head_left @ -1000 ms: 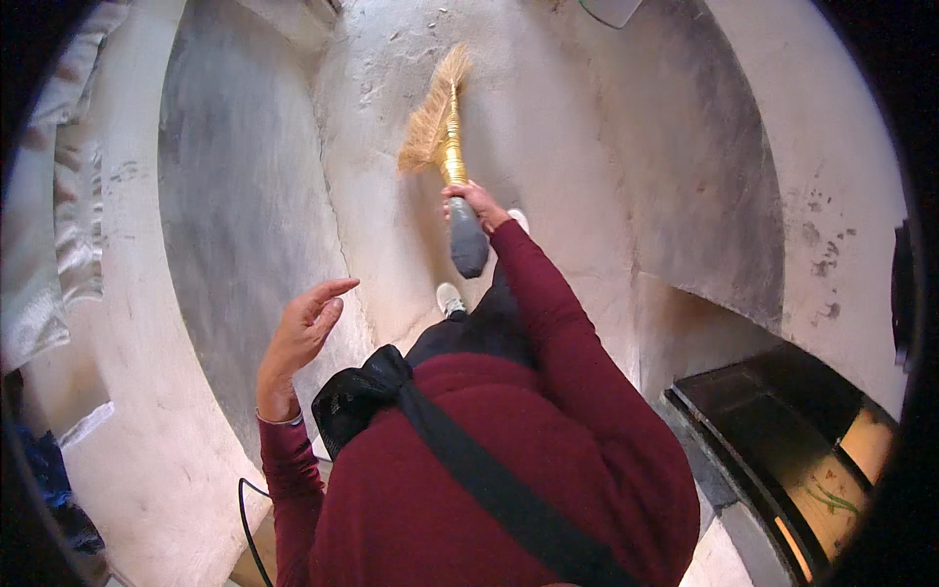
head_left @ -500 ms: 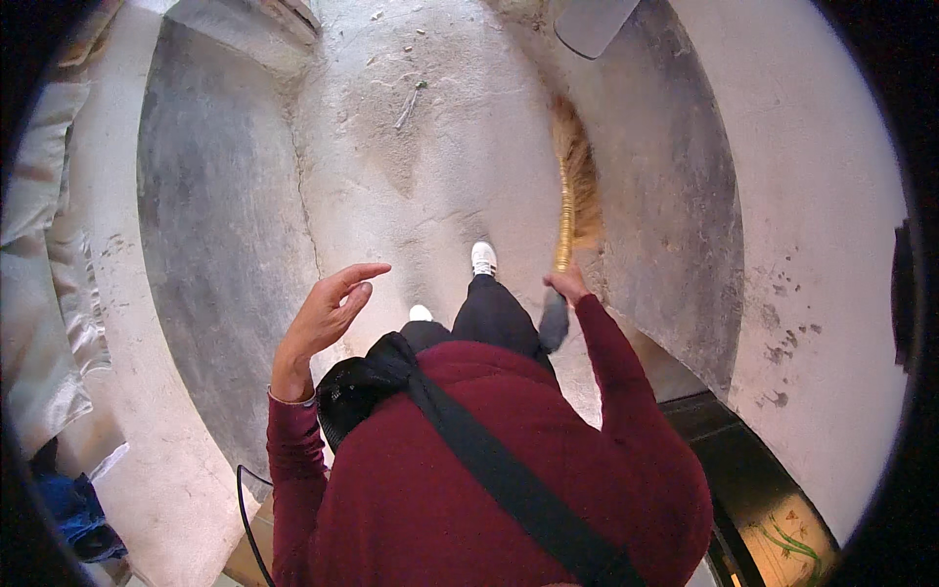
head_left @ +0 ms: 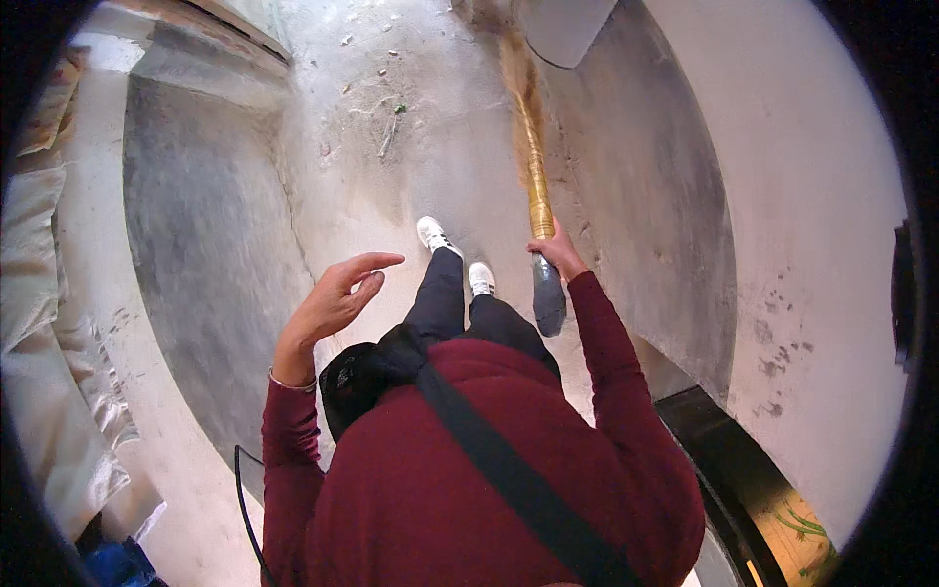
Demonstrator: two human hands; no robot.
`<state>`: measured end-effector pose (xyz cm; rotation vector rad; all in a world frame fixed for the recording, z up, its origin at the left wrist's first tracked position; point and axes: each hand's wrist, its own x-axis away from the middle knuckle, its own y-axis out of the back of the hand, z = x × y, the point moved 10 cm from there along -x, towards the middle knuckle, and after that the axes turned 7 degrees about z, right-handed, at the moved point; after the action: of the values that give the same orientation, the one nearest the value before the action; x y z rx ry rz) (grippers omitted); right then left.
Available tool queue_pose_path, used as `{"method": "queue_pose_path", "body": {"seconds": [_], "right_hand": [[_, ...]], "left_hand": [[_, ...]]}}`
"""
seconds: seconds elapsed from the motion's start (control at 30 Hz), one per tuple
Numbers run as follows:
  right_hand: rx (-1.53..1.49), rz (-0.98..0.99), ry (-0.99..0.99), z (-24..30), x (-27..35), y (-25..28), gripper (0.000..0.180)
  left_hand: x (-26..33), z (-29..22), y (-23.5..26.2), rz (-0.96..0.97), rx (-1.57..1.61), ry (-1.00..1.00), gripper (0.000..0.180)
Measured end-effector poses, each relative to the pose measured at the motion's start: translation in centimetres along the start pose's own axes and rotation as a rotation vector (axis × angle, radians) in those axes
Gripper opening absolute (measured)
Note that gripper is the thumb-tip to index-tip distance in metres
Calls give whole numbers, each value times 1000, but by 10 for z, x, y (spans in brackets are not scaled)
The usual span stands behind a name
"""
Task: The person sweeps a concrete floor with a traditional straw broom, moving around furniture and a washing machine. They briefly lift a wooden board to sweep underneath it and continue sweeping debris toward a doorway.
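My right hand (head_left: 559, 251) is wrapped round the grip of a broom (head_left: 537, 186). The broom has a dark grey handle end, a gold-coloured bound shaft and brown bristles, which point away from me along the right wall and look blurred. My left hand (head_left: 337, 295) hovers free at the left of my body, thumb and forefinger stretched out and apart, holding nothing. On the floor ahead lies a scatter of dust and small crumbs, with a small green and whitish scrap (head_left: 392, 129) among it.
Grey-painted lower walls (head_left: 210, 245) flank the concrete floor on both sides. A pale rounded panel (head_left: 567, 29) stands at the far right. Whitish sheeting (head_left: 49, 391) hangs at the left. Behind my right arm is a dark-edged piece of furniture (head_left: 724, 440).
The broom has swung left and straightened, its bristles now farther ahead. My left foot has stepped forward in front of the right. My left hand stays raised much as before.
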<state>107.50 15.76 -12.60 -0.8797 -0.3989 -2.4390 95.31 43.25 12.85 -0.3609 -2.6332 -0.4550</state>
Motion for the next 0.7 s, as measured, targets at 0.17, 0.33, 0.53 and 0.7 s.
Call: {"method": "queue_pose_path", "body": {"seconds": [0.17, 0.33, 0.53, 0.7], "right_hand": [[-75, 75, -315, -67, -78, -73, 52], [-154, 280, -146, 44, -126, -181, 45], [-720, 542, -163, 135, -126, -144, 42], [-112, 176, -29, 149, -138, -60, 56]], "left_hand": [[-32, 3, 42, 5, -17, -29, 26], [-51, 21, 93, -31, 27, -15, 27], [-66, 24, 131, -38, 55, 15, 27], [-80, 20, 155, -40, 104, 3, 28]]}}
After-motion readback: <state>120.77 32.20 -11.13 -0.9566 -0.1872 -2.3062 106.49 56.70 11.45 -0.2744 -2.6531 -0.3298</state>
